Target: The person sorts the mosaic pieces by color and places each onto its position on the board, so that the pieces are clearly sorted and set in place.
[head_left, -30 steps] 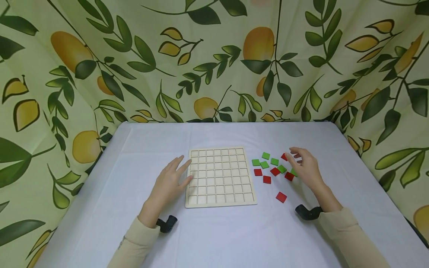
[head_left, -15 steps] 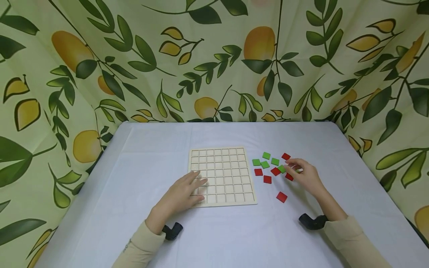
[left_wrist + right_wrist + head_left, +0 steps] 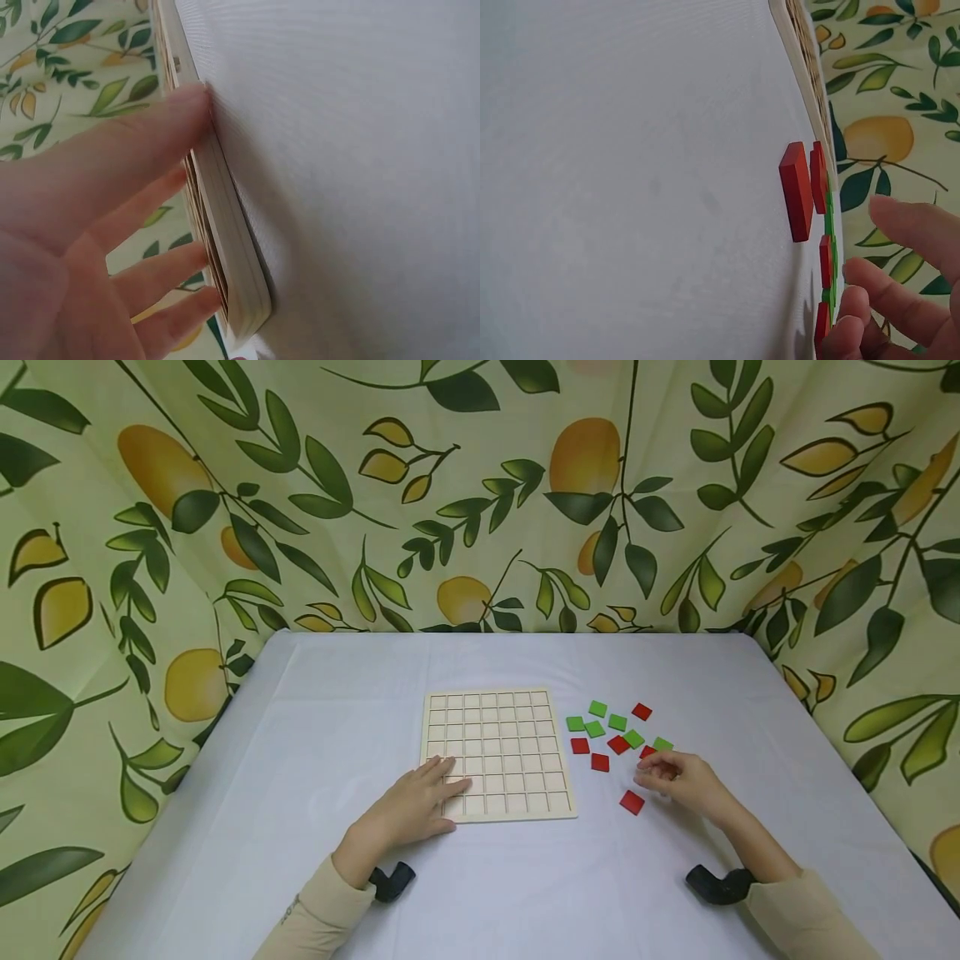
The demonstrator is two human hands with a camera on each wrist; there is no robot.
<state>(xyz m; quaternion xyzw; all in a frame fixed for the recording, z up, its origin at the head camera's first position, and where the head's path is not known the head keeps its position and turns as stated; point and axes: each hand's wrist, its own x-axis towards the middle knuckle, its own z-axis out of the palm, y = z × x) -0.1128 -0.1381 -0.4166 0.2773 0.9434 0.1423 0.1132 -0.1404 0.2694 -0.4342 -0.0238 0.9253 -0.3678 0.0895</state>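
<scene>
A pale wooden grid board lies flat on the table. My left hand rests on its near left corner with fingers spread over the squares. In the left wrist view the thumb lies along the board's side edge. My right hand hovers beside the tiles, just above and right of the nearest red tile. Its thumb and index finger stand apart in the right wrist view, nothing between them, the other fingers loosely bent. That red tile stands out in front of the others there.
Several green tiles and red tiles lie scattered right of the board. A white cloth covers the table. Behind it hangs a leaf-patterned curtain. Black wrist mounts show below both hands.
My left hand has moved right and nearer, from the board's left edge onto its near left corner. My right hand has come back from the far tiles towards the nearest red tile.
</scene>
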